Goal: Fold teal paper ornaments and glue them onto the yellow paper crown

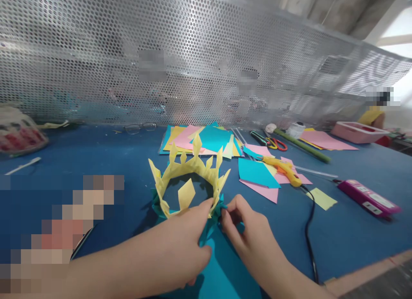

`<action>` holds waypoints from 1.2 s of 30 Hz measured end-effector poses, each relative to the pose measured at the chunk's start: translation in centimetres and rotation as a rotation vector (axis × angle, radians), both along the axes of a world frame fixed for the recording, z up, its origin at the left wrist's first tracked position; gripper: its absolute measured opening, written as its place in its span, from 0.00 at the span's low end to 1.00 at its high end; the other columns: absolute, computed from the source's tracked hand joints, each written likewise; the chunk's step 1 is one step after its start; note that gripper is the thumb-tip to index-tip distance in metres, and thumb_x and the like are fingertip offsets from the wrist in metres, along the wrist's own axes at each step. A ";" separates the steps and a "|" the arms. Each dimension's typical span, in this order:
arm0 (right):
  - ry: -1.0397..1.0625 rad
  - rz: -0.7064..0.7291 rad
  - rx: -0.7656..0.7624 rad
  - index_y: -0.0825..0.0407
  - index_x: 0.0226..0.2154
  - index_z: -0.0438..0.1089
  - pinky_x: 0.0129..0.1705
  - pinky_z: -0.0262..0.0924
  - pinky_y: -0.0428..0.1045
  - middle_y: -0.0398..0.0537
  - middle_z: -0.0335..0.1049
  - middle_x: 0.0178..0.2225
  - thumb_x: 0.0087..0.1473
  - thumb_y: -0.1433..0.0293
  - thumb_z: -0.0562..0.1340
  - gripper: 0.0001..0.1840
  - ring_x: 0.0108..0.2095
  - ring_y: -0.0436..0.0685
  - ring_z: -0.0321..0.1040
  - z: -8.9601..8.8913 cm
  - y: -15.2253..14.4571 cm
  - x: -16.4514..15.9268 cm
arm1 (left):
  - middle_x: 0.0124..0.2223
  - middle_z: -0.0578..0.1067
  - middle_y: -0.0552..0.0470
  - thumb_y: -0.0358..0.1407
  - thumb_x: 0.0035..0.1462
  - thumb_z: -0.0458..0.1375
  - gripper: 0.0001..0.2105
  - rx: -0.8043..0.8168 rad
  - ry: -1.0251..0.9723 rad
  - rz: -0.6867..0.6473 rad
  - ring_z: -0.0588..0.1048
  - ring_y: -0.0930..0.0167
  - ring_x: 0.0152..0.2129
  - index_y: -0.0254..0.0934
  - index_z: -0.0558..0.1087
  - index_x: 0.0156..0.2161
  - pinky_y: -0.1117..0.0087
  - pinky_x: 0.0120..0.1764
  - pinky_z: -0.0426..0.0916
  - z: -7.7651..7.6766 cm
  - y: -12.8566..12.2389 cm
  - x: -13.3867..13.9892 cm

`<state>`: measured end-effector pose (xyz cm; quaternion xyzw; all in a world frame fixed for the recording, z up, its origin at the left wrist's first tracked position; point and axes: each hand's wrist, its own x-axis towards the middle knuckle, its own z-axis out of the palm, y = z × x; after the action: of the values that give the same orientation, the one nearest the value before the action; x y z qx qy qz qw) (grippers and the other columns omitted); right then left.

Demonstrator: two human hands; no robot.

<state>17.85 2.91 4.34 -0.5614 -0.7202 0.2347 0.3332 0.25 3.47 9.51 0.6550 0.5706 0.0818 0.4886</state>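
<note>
A yellow paper crown (198, 162) with pointed tips stands upright in the middle, and a yellow diamond shape (186, 192) rises from its near side. Folded teal paper (222, 203) runs around the lower outside of the crown. Across the near side reaches my left hand (191, 234), closed on the crown's right front rim, with its fingertips partly hidden. My right hand (246, 224) pinches a small teal paper point at the crown's right side. Beneath both hands lies a larger teal paper sheet (222, 264).
A yellow glue gun (285, 168) lies to the right, its black cord (310, 230) running toward the near edge. Around it are paper sheets (257, 172), scissors (273, 143), a green stick (302, 146) and a purple box (368, 198). Behind stands a perforated metal screen (193, 46).
</note>
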 end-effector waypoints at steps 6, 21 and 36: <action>0.008 0.000 -0.008 0.46 0.29 0.55 0.23 0.51 0.45 0.41 0.68 0.22 0.63 0.62 0.50 0.10 0.22 0.53 0.64 0.0 0.0 -0.1 | 0.17 0.69 0.60 0.30 0.47 0.54 0.40 -0.007 -0.004 -0.041 0.68 0.70 0.12 0.47 0.52 0.67 0.79 0.12 0.58 0.2 0.0 -0.2; 0.070 0.029 0.001 0.48 0.32 0.59 0.26 0.55 0.44 0.42 0.70 0.24 0.63 0.64 0.50 0.09 0.24 0.53 0.67 0.1 0.3 -0.2 | 0.17 0.67 0.63 0.34 0.47 0.54 0.20 -0.064 -0.065 -0.149 0.67 0.73 0.14 0.42 0.67 0.49 0.79 0.16 0.61 0.4 1.0 -0.6; 0.131 0.048 0.027 0.49 0.33 0.62 0.29 0.59 0.42 0.40 0.71 0.23 0.63 0.67 0.52 0.08 0.25 0.50 0.69 0.3 0.3 -0.2 | 0.16 0.62 0.64 0.32 0.50 0.54 0.15 0.048 -0.046 -0.091 0.66 0.74 0.13 0.40 0.67 0.46 0.80 0.14 0.58 0.7 1.2 0.2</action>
<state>17.62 3.24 4.61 -0.5229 -0.7131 0.2692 0.3815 0.41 4.69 10.23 0.6899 0.5267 0.0883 0.4887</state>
